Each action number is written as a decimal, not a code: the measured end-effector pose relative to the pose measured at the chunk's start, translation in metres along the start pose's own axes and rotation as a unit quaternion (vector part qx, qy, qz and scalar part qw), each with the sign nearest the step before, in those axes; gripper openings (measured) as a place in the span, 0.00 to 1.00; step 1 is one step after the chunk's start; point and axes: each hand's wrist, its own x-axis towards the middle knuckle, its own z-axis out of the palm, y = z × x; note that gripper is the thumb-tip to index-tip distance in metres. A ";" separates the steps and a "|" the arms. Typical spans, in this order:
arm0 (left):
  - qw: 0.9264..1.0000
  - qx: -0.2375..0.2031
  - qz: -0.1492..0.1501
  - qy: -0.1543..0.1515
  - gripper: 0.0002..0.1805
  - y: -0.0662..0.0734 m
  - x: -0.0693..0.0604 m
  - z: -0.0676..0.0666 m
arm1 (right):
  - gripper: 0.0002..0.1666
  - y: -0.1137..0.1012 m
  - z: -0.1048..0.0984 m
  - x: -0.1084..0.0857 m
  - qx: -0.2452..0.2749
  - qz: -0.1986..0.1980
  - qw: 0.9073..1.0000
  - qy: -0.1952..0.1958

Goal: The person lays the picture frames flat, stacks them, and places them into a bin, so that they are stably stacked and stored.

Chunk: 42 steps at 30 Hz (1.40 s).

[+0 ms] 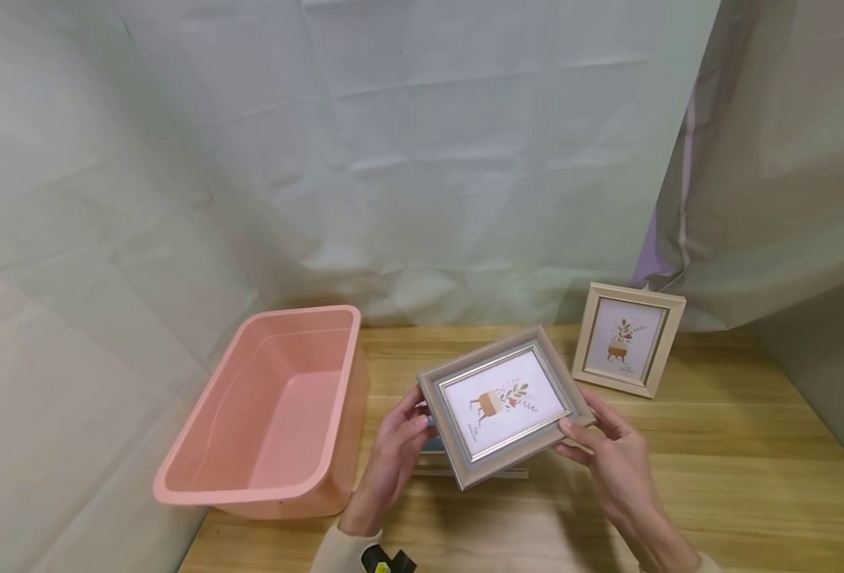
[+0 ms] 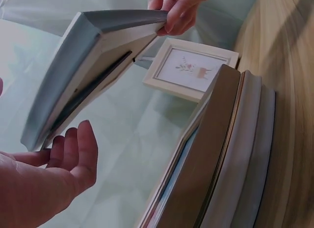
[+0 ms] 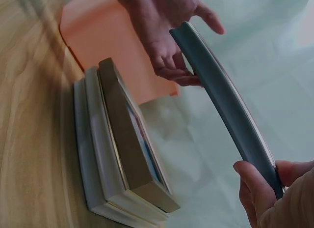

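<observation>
A grey-beige picture frame (image 1: 503,402) with a silver inner border and a potted-plant print is held tilted above the table. My right hand (image 1: 618,461) pinches its right corner, thumb on the front and fingers behind. At its left corner, the fingertips of my left hand (image 1: 393,446) touch the back edge; that thumb stands apart from the frame, as the right wrist view shows. Beneath lies a stack of several flat, frame-like pieces (image 3: 117,139), a brown one (image 2: 206,159) uppermost with some blue inside its border. The held frame hides most of this stack in the head view.
A pink plastic tub (image 1: 346,398) stands left of the stack on the wooden table (image 1: 737,469). A cream picture frame (image 1: 668,342) with a similar plant print stands upright at the back right. Pale curtains (image 1: 422,159) hang behind and at the sides.
</observation>
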 end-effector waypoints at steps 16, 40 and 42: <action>0.937 0.341 0.060 0.051 0.80 -0.007 -0.021 0.006 | 0.43 0.012 0.011 0.001 -0.035 0.010 0.999 0.010; 0.897 0.436 0.034 0.069 0.80 -0.010 -0.016 -0.019 | 0.63 0.012 0.014 -0.004 -0.279 -0.104 0.953 -0.050; 0.892 0.444 0.039 0.069 0.80 -0.011 -0.014 -0.020 | 0.62 0.014 0.016 -0.003 -0.300 -0.134 0.944 -0.041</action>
